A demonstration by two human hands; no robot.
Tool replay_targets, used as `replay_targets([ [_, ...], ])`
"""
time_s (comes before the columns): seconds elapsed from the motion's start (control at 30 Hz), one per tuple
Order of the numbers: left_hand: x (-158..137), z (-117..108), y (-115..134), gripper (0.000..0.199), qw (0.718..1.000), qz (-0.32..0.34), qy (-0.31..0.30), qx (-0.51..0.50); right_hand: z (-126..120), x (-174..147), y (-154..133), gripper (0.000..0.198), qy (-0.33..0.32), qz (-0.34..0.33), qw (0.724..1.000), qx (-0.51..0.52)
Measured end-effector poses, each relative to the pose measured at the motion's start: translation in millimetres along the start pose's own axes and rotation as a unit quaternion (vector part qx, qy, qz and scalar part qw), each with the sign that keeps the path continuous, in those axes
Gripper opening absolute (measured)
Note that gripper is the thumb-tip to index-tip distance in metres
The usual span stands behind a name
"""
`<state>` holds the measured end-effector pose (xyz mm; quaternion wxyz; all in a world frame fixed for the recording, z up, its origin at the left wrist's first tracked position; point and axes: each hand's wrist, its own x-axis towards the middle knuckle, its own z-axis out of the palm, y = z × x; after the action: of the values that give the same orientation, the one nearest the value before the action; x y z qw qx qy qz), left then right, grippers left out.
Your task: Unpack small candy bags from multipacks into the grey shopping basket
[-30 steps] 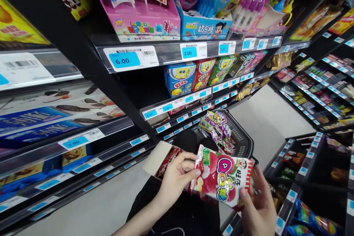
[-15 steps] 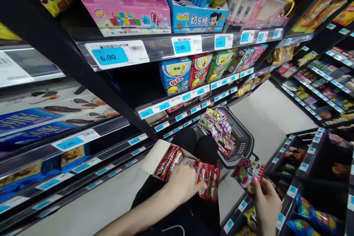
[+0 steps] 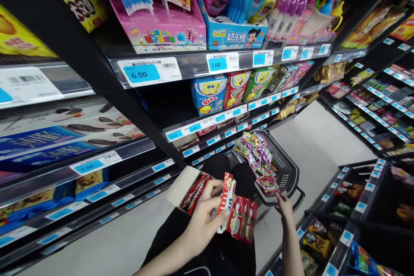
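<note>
My left hand (image 3: pixel 207 215) pinches a red-and-white striped candy packet (image 3: pixel 228 192) above my lap. Behind that hand, an opened carton (image 3: pixel 184 185) holds more red packets (image 3: pixel 196 192). Beside it on my lap is a row of red packets (image 3: pixel 243 220) with printed fronts. My right hand (image 3: pixel 285 207) reaches to the near rim of a dark grey shopping basket (image 3: pixel 289 168), fingers extended and apparently empty. Just beyond its fingertips, a red-edged packet (image 3: pixel 268 183) lies on a pile of colourful candy packets (image 3: pixel 255 151) in the basket.
Shelves with price tags (image 3: pixel 223 62) rise at the left and ahead, holding snack boxes (image 3: pixel 210 95) and lollipop displays (image 3: pixel 168 30). Low black bins (image 3: pixel 349 189) of bagged snacks stand at the right. Grey floor (image 3: pixel 310 133) runs between them.
My right hand has moved left to the basket; the packet it held is now on the pile. My left hand has lifted a striped packet from among the red ones. The view has shifted slightly.
</note>
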<state>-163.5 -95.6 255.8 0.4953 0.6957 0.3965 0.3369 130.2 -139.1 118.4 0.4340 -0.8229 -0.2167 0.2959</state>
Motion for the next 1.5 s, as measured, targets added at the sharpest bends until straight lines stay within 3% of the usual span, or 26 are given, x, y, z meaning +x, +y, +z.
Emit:
replay_targets([
  [0.13,1,22,14,0.018,0.986,0.145,0.026,0.075,7,-72,-40,0.091,-0.18,-0.012,0.975,0.13],
  [0.17,3,30,16,0.016,0.979,0.175,0.024,0.102,7,-92,-50,0.099,-0.255,-0.019,0.942,0.217],
  [0.2,4,38,18,0.014,0.971,0.201,0.014,0.127,7,-110,-60,0.099,-0.288,-0.027,0.916,0.277],
  [0.23,6,46,19,0.013,0.963,0.225,-0.006,0.145,6,-125,-68,0.09,-0.264,-0.033,0.912,0.311],
  [0.33,12,57,21,0.018,0.939,0.306,-0.086,0.131,1,-150,-84,0.057,-0.193,0.04,0.914,0.355],
  [0.43,16,47,21,0.025,0.926,0.361,-0.101,0.042,-5,-151,-89,0.042,-0.166,0.096,0.907,0.376],
  [0.5,16,31,20,0.02,0.95,0.309,-0.046,0.012,-7,-147,-90,0.04,-0.153,0.092,0.905,0.386],
  [0.57,17,16,17,0.025,0.983,0.182,0.007,0.006,-8,-144,-90,0.042,-0.15,0.094,0.908,0.381],
  [0.63,16,5,11,0.037,0.998,0.047,0.0,-0.048,-7,-143,-91,0.046,-0.162,0.112,0.905,0.376],
  [0.77,15,-2,-6,0.05,0.956,-0.11,-0.075,-0.26,-5,-149,-99,0.067,-0.219,0.123,0.897,0.365],
  [0.83,13,-3,-13,0.05,0.942,-0.153,-0.072,-0.29,-7,-153,-102,0.083,-0.22,0.062,0.919,0.321],
  [0.93,11,-5,-17,0.042,0.946,-0.178,-0.047,-0.266,-14,-152,-101,0.099,-0.175,-0.081,0.957,0.215],
  [1.03,9,-7,-18,0.032,0.973,-0.134,-0.017,-0.189,-25,-142,-96,0.076,-0.175,-0.208,0.958,0.094],
  [1.1,8,-8,-17,0.027,0.99,-0.064,-0.009,-0.123,-31,-136,-95,0.047,-0.172,-0.29,0.941,0.014],
  [1.17,9,-10,-16,0.024,0.998,0.032,-0.005,-0.056,-34,-133,-96,0.03,-0.145,-0.347,0.926,-0.038],
  [1.3,12,-13,-11,0.027,0.98,0.192,0.016,0.043,-33,-134,-98,0.02,-0.098,-0.4,0.909,-0.07],
  [1.4,15,-13,-7,0.026,0.967,0.241,0.027,0.081,-32,-133,-97,0.014,-0.096,-0.411,0.903,-0.078],
  [1.5,16,-10,-4,0.022,0.962,0.256,0.029,0.088,-32,-129,-97,0.015,-0.114,-0.372,0.917,-0.088],
])
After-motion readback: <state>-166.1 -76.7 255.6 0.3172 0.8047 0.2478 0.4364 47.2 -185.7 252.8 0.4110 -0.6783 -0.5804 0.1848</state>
